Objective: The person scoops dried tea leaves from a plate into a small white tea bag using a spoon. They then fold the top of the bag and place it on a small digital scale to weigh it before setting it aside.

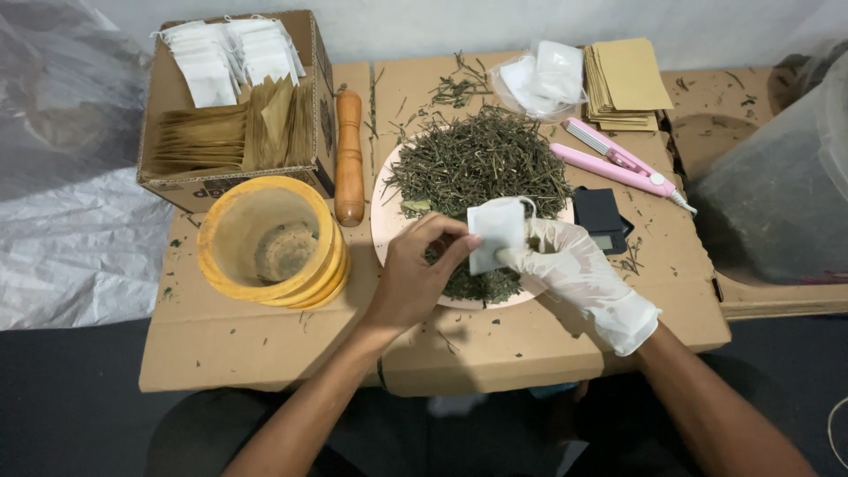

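White tea bag (496, 231) pinched by bare left hand (413, 281) and gloved right hand (574, 269), over plate (382, 225) of dried herbs (477, 163).

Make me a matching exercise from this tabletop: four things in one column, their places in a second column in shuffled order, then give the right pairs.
Things:
1. small white filter bag
2. wooden pestle
3. pink sealing tool
4. stack of tan envelopes

Places:
A. at the far edge of the cardboard, behind the pink tool
B. pinched between the bare left hand and the gloved right hand
C. lying between the cardboard box and the plate of dried herbs
D. right of the herb plate, beside the small black scale

Pairs: 1-B, 2-C, 3-D, 4-A
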